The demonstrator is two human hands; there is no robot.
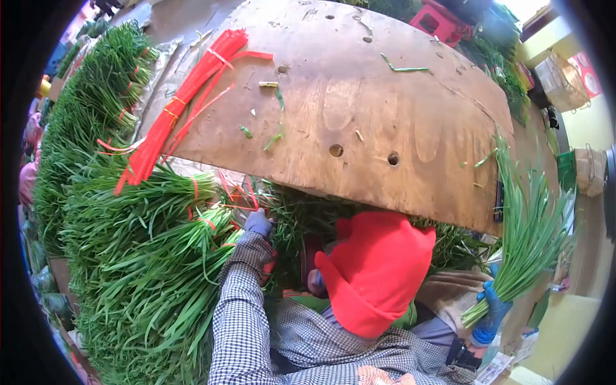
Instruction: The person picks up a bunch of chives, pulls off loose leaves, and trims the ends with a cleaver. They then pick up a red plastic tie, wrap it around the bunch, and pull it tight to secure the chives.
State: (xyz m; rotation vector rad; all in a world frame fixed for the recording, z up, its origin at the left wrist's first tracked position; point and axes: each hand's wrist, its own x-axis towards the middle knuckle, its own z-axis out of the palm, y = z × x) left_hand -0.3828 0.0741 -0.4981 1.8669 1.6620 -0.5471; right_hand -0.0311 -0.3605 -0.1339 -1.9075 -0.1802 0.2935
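My right hand (491,311), in a blue glove, is closed round the pale stem ends of a loose bunch of garlic chives (529,237). The leaves point up and away, past the board's right edge. My left hand (260,223), in a purple-blue glove, is closed at the board's near left edge. A thin red strip (251,189) rises from its fingers; their far side is hidden. Just left of it lie chive bunches tied with red strips (208,224), on a large heap of chives (147,282).
A worn wooden board (398,96) with holes and leaf scraps spans the middle. On its left edge rests a bundle of red strips (186,106). More tied chives (96,83) stand at far left. Red cloth (385,269) lies before my body. Loose greens (308,215) show under the board.
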